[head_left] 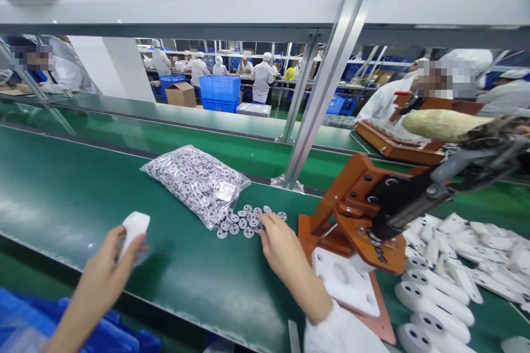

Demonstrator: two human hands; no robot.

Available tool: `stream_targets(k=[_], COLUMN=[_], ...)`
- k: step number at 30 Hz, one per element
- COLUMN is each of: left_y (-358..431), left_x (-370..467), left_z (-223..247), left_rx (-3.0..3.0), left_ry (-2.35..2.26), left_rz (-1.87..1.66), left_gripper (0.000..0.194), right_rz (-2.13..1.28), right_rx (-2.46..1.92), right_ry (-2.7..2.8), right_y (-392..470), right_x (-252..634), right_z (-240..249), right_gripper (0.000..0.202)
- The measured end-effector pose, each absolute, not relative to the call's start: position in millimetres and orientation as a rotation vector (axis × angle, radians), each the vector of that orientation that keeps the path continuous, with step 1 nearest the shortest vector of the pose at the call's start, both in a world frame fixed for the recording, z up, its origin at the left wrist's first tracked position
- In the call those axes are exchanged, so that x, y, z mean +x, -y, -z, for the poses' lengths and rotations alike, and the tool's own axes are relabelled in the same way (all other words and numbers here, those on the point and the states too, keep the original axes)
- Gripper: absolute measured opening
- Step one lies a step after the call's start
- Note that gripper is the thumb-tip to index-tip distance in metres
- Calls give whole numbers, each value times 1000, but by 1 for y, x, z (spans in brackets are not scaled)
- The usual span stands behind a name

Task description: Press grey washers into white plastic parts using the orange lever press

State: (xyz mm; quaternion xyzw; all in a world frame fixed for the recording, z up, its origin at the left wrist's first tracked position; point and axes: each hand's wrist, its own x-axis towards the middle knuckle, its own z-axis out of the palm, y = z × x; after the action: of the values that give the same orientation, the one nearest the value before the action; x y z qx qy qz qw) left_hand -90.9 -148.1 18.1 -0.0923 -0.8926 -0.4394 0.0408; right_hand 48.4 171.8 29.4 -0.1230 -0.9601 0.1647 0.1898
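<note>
My left hand [114,262] holds a white plastic part [136,226] between thumb and fingers above the green work surface. Over the right side of a small pile of grey round discs with holes [243,222], my right hand [281,240] has its thumb and fingertips close together at the discs. Whether a disc is between those fingertips is too small to tell. Just behind the pile lies a clear plastic bag [194,179] full of the same grey discs, with a white label.
An orange press [351,204] with a black lever and white fixture block [345,281] stands right of my right hand. White parts [464,248] lie beyond it. A metal post [318,83] rises behind the discs. Blue bins [219,88] and people in white are further back.
</note>
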Motion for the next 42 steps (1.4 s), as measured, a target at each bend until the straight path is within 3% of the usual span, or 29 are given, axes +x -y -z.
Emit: stream_targets(k=[2,6,12,16,22,28,32,35,37,40,42], left_y=[123,82,44,15,-18,-31,-32,-33,-35,-40,-42], left_x=[-51,10,31,41,62,67,72,76,80,86,90], left_z=[-7,10,-3,-28,-58,-51,-46,-44,-43,-40,-37], left_rx=[-237,-157,-84,-133,-196,-250,-525,-1020,-1203,-1184,-1019], left_ry=[2700,2648,2239,1960,2110,2214,2395,2183,2041,2113,2352], left_rz=[1715,2136,2828,3188,3196,3111,2646,2256,2175,2207,2257], left_gripper=[60,62,50,60,56,51,30,5,12,4,16], right_rz=[-406,-387,-683,-744,-754,-973,-1426,-1726,-1861,-1721,-1351], right_rx=[-399,-391,-129,-97,-119,-132,-284,-430,-450,-467,-540], right_ry=[2740,2761,2370,2261,2201,2146,1990,1833,1829,1902,1969], right_y=[-169,-172,-164,-152,-146,-148,-151,-153,-155,-159,-164], right_x=[21,21,77,116,145,159,170,178,183,193,202], right_z=[-24,-18,-49,-72,-76,-72,-70,-65,-60,-53,-48], right_gripper=[27,11,26,33,41,39,24,18,19,18,15])
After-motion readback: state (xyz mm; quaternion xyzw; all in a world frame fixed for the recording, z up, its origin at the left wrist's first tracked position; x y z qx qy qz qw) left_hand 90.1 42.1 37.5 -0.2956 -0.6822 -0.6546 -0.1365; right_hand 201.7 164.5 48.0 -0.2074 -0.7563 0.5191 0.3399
